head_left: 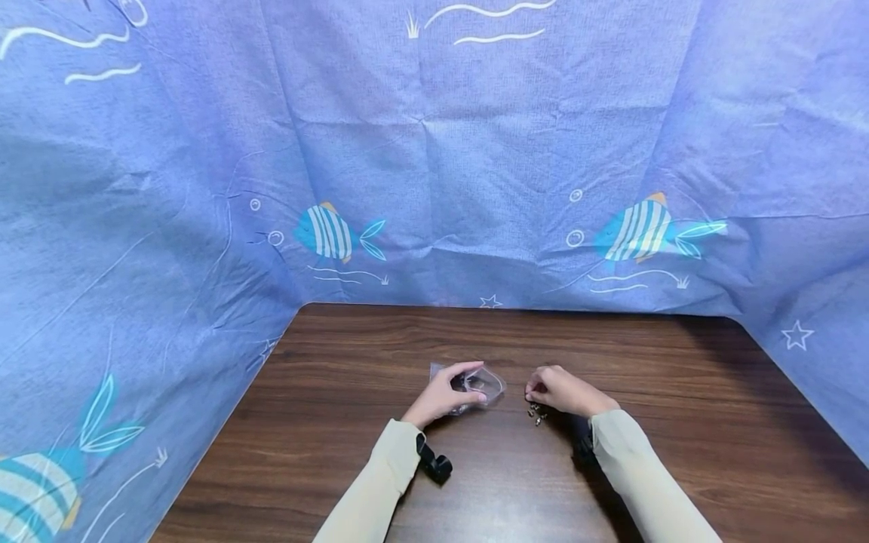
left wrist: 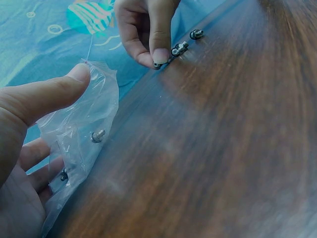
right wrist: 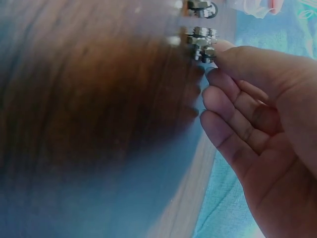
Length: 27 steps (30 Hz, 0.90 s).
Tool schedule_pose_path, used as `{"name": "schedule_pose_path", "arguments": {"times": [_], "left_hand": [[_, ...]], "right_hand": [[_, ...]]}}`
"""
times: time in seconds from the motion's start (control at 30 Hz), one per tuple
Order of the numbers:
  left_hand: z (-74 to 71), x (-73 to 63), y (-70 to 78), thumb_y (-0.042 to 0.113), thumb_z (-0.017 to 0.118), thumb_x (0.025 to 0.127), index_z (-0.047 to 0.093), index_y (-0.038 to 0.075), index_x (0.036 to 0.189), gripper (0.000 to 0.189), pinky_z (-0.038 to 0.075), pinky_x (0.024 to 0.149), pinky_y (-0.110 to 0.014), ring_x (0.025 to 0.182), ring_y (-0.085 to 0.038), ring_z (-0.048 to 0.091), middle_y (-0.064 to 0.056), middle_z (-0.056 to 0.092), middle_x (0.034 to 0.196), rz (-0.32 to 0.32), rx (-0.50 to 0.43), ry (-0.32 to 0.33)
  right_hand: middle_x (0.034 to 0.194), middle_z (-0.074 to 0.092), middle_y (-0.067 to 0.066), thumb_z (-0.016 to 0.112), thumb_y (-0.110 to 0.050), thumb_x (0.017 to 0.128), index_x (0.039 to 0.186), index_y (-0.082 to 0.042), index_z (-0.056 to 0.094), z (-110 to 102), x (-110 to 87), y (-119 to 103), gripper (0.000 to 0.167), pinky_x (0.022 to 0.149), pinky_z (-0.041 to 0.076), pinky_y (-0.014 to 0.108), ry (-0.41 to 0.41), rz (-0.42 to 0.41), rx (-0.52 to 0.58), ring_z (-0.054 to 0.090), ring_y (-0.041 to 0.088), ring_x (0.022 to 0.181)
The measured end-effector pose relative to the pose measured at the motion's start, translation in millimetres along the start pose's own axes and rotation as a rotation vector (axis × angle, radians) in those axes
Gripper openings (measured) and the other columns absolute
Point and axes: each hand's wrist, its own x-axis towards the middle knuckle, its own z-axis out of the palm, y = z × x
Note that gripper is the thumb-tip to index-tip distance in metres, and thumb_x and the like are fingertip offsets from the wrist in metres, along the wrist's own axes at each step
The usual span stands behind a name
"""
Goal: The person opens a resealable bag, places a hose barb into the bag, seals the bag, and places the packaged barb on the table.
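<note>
My left hand (head_left: 441, 394) holds a clear plastic bag (head_left: 492, 386), its thumb at the bag's upper edge and the other fingers behind it. Inside the bag, in the left wrist view, lie a small silver metal fitting (left wrist: 98, 136) and a darker small piece (left wrist: 64, 175). To the right of the bag, my right hand (head_left: 565, 392) pinches a small metal fitting (left wrist: 157, 65) between thumb and forefinger, low over the table. The fingertips hide most of it. Several loose metal fittings (head_left: 538, 416) lie by those fingertips; the right wrist view shows them close up.
Beneath both hands is a dark wood-grain table (head_left: 326, 452). A blue cloth (head_left: 489, 151) printed with fish hangs behind it and along the sides. A black wrist camera (head_left: 437, 467) juts out from the left wrist.
</note>
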Motion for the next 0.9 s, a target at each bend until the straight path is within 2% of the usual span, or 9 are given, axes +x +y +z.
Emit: {"name": "schedule_pose_path", "arguments": {"times": [0.1,0.17,0.2,0.3,0.7,0.9], "left_hand": [[-1.2,-0.3,0.0,0.026,0.078,0.081,0.055,0.016,0.136,0.061,0.035,0.109,-0.037,0.128,-0.017,0.049,0.001,0.056,0.138,0.012,0.013,0.000],[-1.9,0.2,0.0,0.026,0.078,0.081,0.055,0.016,0.137,0.061,0.034,0.110,-0.041,0.129,-0.019,0.048,0.000,0.056,0.138,0.007,0.011,-0.005],[-1.5,2.3,-5.1,0.028,0.079,0.080,0.055,0.018,0.137,0.062,0.034,0.109,-0.040,0.129,-0.018,0.048,0.002,0.055,0.139,0.008,0.018,-0.005],[-1.8,2.4,-5.7,0.029,0.078,0.081,0.055,0.019,0.137,0.062,0.035,0.109,-0.041,0.129,-0.017,0.048,0.002,0.055,0.139,0.007,0.019,-0.008],[-1.6,1.3,-4.9,0.027,0.079,0.080,0.055,0.018,0.137,0.063,0.034,0.110,-0.040,0.128,-0.017,0.049,0.002,0.055,0.139,0.009,0.028,-0.009],[-1.3,1.1,-5.9,0.030,0.079,0.080,0.055,0.017,0.137,0.063,0.036,0.109,-0.041,0.127,-0.019,0.050,0.000,0.056,0.139,0.020,0.032,-0.009]], "right_hand": [[0.074,0.066,-0.004,0.068,-0.001,0.084,0.077,-0.007,0.068,-2,1.4,0,0.009,0.064,0.051,0.022,-0.011,0.012,0.004,0.056,0.000,0.070],[0.074,0.067,-0.003,0.067,-0.001,0.084,0.078,-0.006,0.068,-3,2.3,0,0.008,0.063,0.051,0.022,-0.012,0.009,0.003,0.056,0.000,0.069],[0.074,0.067,-0.003,0.067,0.000,0.084,0.078,-0.006,0.068,-3,2.9,-1,0.008,0.063,0.051,0.022,-0.012,0.012,0.006,0.056,0.000,0.069],[0.074,0.067,-0.003,0.067,-0.001,0.085,0.079,-0.005,0.068,-5,4.5,-1,0.008,0.063,0.051,0.022,-0.015,0.019,0.006,0.056,0.000,0.069],[0.078,0.068,-0.002,0.067,-0.004,0.086,0.081,-0.006,0.070,-18,17.1,-6,0.006,0.067,0.053,0.023,-0.036,0.016,-0.034,0.060,0.005,0.073],[0.078,0.068,-0.003,0.067,-0.005,0.087,0.082,-0.007,0.070,-21,24.1,-9,0.006,0.069,0.053,0.025,-0.028,-0.017,-0.048,0.062,0.008,0.074]]}}
